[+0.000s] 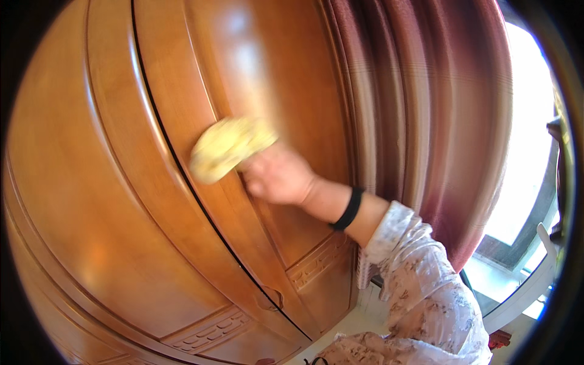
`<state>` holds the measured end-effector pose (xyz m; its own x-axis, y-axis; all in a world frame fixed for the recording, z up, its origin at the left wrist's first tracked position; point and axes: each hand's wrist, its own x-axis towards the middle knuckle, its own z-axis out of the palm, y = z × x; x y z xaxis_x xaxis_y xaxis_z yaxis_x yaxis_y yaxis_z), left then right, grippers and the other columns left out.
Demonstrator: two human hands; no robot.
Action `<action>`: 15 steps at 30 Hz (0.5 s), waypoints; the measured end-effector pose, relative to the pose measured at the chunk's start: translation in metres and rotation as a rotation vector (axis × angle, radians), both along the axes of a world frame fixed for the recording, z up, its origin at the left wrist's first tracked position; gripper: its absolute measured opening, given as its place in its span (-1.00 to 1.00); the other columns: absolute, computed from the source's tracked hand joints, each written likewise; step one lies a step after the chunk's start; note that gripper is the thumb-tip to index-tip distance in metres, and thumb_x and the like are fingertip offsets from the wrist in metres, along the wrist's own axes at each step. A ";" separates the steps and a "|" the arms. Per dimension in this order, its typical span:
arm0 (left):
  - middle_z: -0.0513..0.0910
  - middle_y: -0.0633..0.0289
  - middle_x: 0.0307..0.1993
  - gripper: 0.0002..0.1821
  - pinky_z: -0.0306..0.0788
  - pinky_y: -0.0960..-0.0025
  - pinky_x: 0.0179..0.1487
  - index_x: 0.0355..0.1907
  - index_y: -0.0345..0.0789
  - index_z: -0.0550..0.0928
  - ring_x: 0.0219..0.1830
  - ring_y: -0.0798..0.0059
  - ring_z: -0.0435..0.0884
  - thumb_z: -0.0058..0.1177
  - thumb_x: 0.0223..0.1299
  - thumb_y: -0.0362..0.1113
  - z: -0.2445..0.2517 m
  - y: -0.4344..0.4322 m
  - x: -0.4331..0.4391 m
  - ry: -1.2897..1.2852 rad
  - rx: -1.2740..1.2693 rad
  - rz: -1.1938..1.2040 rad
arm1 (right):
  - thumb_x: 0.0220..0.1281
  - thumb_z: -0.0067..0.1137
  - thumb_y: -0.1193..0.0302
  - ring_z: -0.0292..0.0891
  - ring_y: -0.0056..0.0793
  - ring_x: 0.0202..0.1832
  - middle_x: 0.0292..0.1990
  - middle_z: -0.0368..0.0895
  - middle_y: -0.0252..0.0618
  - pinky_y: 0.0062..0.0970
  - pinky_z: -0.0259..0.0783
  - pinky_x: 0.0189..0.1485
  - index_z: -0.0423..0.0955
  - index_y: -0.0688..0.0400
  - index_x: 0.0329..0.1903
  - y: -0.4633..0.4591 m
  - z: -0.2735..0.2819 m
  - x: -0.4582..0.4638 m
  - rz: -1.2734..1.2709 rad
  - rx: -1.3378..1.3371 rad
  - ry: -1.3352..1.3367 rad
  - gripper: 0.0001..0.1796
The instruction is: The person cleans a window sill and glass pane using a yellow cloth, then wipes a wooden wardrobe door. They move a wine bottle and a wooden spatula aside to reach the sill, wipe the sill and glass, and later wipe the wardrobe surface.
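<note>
My right hand point(280, 175) is shut on a yellow cloth point(230, 146), pressed to or held just before the front of a glossy wooden wardrobe point(109, 182). Hand and cloth are blurred. The cloth covers part of the raised frame beside the dark gap between two doors. A black band circles the right wrist, and the sleeve has a floral print. My left hand is out of view.
Striped reddish curtains point(424, 114) hang right of the wardrobe, beside a bright window point(524, 127). A white curved object point(524, 292) stands at the lower right. Pale floor point(340, 326) shows below the doors.
</note>
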<state>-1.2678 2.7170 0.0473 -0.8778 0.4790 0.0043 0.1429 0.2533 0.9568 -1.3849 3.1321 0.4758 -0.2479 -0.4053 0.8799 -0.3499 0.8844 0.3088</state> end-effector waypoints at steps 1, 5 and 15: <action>0.66 0.21 -0.16 -0.92 0.50 0.39 0.02 -0.15 -0.27 0.64 -0.10 0.45 0.59 0.10 0.35 -0.42 -0.005 0.000 0.002 -0.072 -0.003 0.019 | 0.19 0.03 0.33 0.43 0.05 0.08 0.00 0.54 0.04 -0.13 0.36 0.20 0.47 0.22 0.08 0.031 0.003 0.004 -0.052 -0.047 -0.178 -0.59; 0.66 0.23 -0.15 -0.93 0.49 0.41 -0.01 -0.17 -0.26 0.64 -0.10 0.46 0.58 0.11 0.34 -0.42 -0.026 -0.013 0.007 -0.079 -0.106 0.051 | 0.27 -0.09 0.41 0.31 0.18 0.23 0.20 0.41 0.21 -0.10 0.25 0.33 0.21 0.20 0.44 0.132 -0.002 0.016 -0.253 -0.536 0.026 -0.35; 0.69 0.08 -0.23 -0.81 0.54 0.35 -0.10 -0.06 -0.31 0.64 -0.21 0.37 0.67 0.11 0.33 -0.32 -0.019 -0.007 0.012 0.074 -0.198 0.025 | 0.37 -0.01 0.38 -0.04 0.22 0.51 0.46 0.07 0.27 -0.07 -0.13 0.57 0.07 0.27 0.50 0.123 -0.108 0.005 -0.154 -0.451 0.065 -0.30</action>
